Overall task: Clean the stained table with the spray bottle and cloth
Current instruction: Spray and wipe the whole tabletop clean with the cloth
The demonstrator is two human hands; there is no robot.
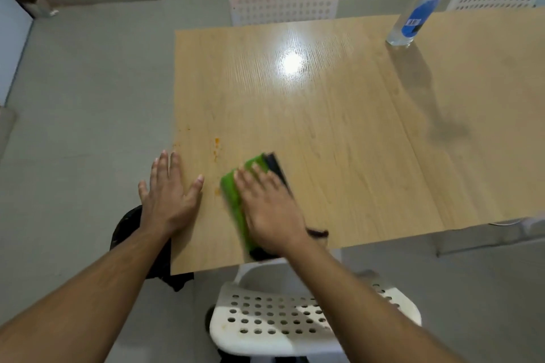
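While the wooden worktop (339, 115) shows orange stains (216, 144) near its left edge, a person leans over it from the near side, a white perforated chair (295, 315) below them. The spray bottle (418, 9) stands apart at the far right, seemingly set out of the wiping path. The right hand (271, 209) presses flat on the green-and-dark cloth (236, 200), its fingers (247, 177) straight and together, likely to spread pressure just beside the stains. The left hand (168, 194) rests at the worktop's edge with fingers spread apart, holding nothing, apparently as a brace.
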